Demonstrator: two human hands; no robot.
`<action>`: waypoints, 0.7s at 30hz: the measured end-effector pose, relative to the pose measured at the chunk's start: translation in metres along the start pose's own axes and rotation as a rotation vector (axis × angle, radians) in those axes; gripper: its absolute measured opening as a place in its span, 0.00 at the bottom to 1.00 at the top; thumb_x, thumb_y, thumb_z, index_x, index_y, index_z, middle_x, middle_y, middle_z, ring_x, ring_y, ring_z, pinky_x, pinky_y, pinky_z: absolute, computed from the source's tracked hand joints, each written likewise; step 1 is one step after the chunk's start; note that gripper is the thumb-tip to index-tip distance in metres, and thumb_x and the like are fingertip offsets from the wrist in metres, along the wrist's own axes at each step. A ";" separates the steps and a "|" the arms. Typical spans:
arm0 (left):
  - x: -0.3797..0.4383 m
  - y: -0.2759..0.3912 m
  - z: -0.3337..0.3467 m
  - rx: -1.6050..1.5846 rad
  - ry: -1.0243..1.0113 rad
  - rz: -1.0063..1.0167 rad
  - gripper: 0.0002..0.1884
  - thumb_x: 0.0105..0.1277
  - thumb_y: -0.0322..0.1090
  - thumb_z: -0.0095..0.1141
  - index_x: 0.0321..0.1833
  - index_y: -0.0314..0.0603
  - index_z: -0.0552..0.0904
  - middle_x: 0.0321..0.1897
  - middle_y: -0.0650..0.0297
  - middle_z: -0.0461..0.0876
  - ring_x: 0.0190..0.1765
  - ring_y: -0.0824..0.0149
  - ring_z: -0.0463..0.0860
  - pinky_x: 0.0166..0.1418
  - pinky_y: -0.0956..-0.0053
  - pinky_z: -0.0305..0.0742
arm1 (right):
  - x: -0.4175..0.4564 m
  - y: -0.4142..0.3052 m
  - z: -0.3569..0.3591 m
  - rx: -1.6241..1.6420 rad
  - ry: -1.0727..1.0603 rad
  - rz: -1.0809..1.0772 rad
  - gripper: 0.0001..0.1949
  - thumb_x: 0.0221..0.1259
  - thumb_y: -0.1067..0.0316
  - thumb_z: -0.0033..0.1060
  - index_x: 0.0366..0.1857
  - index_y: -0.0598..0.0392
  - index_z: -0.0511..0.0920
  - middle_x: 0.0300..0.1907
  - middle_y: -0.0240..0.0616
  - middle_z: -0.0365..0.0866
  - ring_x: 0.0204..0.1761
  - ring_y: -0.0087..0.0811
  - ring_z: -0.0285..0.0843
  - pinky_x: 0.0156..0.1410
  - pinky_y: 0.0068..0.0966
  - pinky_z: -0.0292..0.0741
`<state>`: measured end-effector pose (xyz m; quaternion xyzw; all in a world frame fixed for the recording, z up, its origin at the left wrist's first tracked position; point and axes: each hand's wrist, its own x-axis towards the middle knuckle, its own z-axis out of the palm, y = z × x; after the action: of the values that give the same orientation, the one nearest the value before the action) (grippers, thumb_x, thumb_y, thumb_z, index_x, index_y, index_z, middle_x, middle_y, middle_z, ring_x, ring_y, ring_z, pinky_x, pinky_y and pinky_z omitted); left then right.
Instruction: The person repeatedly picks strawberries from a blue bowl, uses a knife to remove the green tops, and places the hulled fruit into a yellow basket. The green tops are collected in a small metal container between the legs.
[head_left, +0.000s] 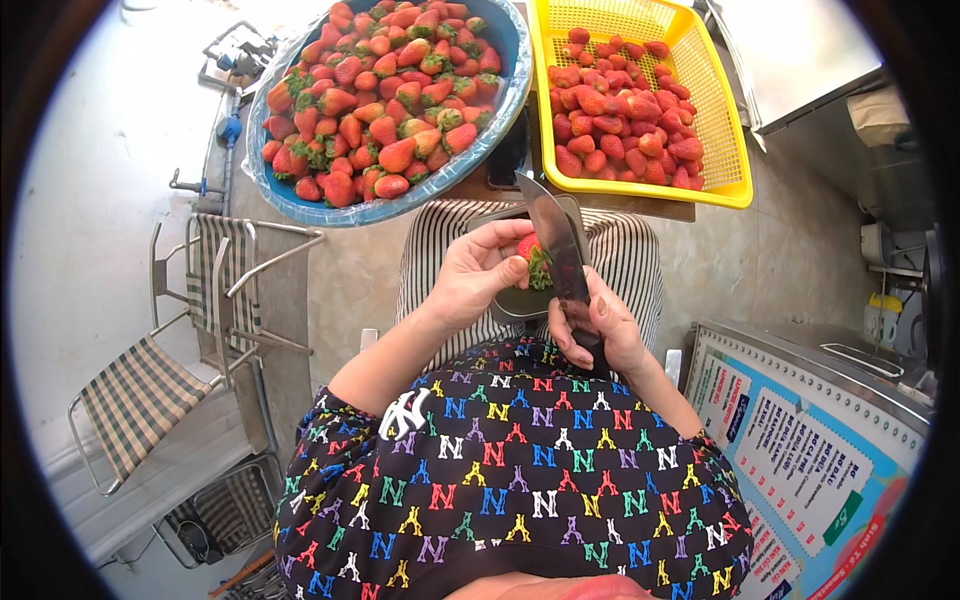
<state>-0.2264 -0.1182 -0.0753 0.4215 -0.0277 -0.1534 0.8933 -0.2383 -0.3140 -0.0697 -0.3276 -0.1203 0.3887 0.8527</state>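
Observation:
My left hand (484, 271) grips a red strawberry (529, 246) by its sides, its green leafy cap (539, 268) turned toward the knife. In my right hand (611, 324) is a large knife (556, 238), its dark blade pointing up and away, beside the leafy cap. Whether the blade touches the fruit I cannot tell. Under both hands a grey tray (517, 306) rests on my lap. Beyond them, at the left, a blue basin (341, 216) lined with clear plastic holds many strawberries with leaves. A yellow plastic basket (645, 193) at the right holds strawberries, mostly without visible caps.
The basin and basket stand on a brown wooden surface (637, 207), with a dark phone-like object (511, 161) between them. Folding chairs with checked fabric (142, 397) stand at the left. A metal-edged counter with a printed menu panel (795, 450) is at the lower right.

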 end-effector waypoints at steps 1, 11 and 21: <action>0.000 0.001 -0.001 0.010 -0.001 -0.002 0.20 0.61 0.30 0.58 0.56 0.32 0.71 0.44 0.62 0.78 0.41 0.75 0.76 0.41 0.82 0.73 | 0.000 0.000 0.000 -0.003 0.001 0.001 0.24 0.66 0.46 0.41 0.54 0.54 0.57 0.26 0.43 0.70 0.13 0.18 0.59 0.18 0.12 0.60; 0.001 0.015 0.000 0.040 -0.076 -0.112 0.21 0.61 0.29 0.58 0.55 0.30 0.71 0.44 0.61 0.79 0.42 0.76 0.77 0.44 0.82 0.74 | 0.000 -0.006 0.004 -0.059 0.018 0.061 0.40 0.62 0.39 0.43 0.68 0.54 0.41 0.24 0.41 0.70 0.13 0.18 0.59 0.18 0.12 0.59; 0.000 0.006 0.007 0.098 -0.148 -0.253 0.16 0.61 0.29 0.58 0.51 0.31 0.74 0.41 0.64 0.79 0.43 0.76 0.77 0.45 0.82 0.74 | 0.004 -0.010 0.007 -0.040 0.053 0.026 0.34 0.65 0.42 0.40 0.64 0.57 0.48 0.22 0.40 0.67 0.11 0.18 0.58 0.15 0.13 0.60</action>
<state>-0.2258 -0.1200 -0.0665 0.4523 -0.0474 -0.2937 0.8408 -0.2334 -0.3128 -0.0584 -0.3563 -0.1012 0.3883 0.8438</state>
